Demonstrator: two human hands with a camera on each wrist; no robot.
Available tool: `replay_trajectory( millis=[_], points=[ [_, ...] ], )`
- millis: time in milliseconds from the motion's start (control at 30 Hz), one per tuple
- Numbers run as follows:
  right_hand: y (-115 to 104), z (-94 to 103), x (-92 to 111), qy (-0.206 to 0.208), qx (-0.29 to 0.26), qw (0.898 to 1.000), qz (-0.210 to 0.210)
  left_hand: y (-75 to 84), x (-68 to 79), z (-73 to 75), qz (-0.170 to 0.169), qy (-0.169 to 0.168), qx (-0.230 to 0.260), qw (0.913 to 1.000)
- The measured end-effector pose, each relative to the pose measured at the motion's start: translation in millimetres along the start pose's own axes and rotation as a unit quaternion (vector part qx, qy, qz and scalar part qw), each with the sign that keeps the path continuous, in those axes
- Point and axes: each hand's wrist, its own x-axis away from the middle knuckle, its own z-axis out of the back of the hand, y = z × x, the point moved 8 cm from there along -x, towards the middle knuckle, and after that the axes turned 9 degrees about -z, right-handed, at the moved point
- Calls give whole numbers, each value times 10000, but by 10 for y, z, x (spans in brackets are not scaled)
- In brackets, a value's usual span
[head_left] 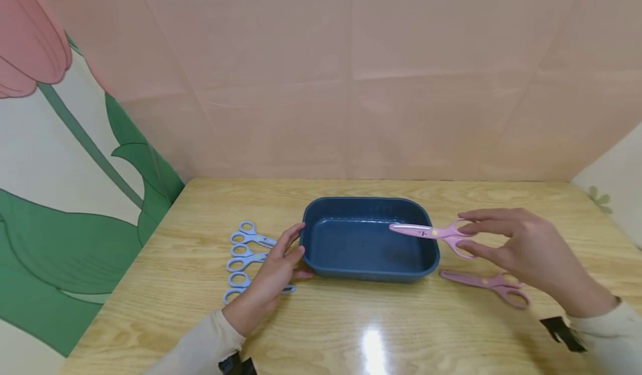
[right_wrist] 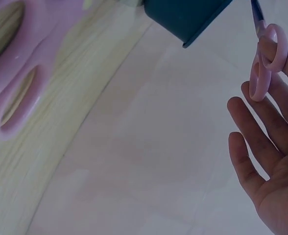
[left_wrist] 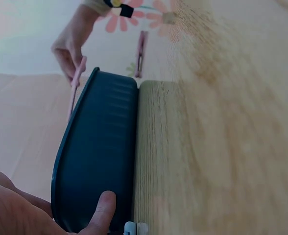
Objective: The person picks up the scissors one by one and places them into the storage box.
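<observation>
A dark blue rectangular basin (head_left: 368,277) sits on the table. At its left end my left hand (head_left: 273,269) holds the wall, and one digit lies against the outer side in the left wrist view. My right hand (head_left: 526,247) pinches pink scissors (head_left: 435,232) by the handle loops, their closed blades level and pointing left over the basin's right rim. Another pair of pink scissors (head_left: 484,282) lies on the table below that hand. Left of the basin lie three pairs of blue scissors (head_left: 241,249), the nearest partly hidden by my left hand.
The wood-grain table (head_left: 321,330) reaches back to a pinkish cloth backdrop (head_left: 346,113). A sheet printed with a large tulip (head_left: 65,196) stands along the left side.
</observation>
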Motion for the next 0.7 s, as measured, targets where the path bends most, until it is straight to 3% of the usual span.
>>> replay_trajectory(
  millis=[533,700],
  points=[
    [-123,-37,-194,-193,38,9996,-222,1,5,4,113,2,26,9999],
    [-192,-62,-251,-227,74,9997,-53,-13,-2,8,174,-45,2,9998]
  ],
)
